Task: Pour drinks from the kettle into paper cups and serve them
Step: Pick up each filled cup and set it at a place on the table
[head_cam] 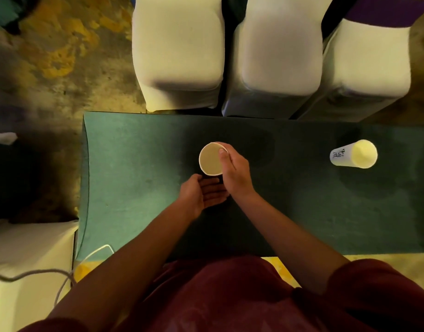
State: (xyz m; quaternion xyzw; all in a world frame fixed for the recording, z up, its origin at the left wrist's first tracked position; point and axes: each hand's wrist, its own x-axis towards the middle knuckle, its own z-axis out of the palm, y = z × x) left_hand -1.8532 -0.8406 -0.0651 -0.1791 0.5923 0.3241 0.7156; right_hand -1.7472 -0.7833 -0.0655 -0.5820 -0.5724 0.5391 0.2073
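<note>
The right hand [235, 174] gripped a round white paper cup [210, 159] by its rim, the thumb lying over the near right edge of the mouth and the fingers curled down its outer side. The cup stood upright with its pale inside showing, above the dark green cloth-covered table [124, 168]; whether its base touched the cloth could not be told. The left hand [201, 194] lay just below the cup, palm turned up, fingers straight and relaxed, holding nothing and reaching toward the right wrist. Well off to the right of the right hand, a second white paper cup with dark printed lettering [353, 154] stood on the same table. Beyond the hands, across the far table edge, three white fabric-covered chairs [278, 51] sat side by side. Near the left elbow a white cable [96, 251] looped over the table corner. Both arms were bare below dark red sleeves [373, 279].
</note>
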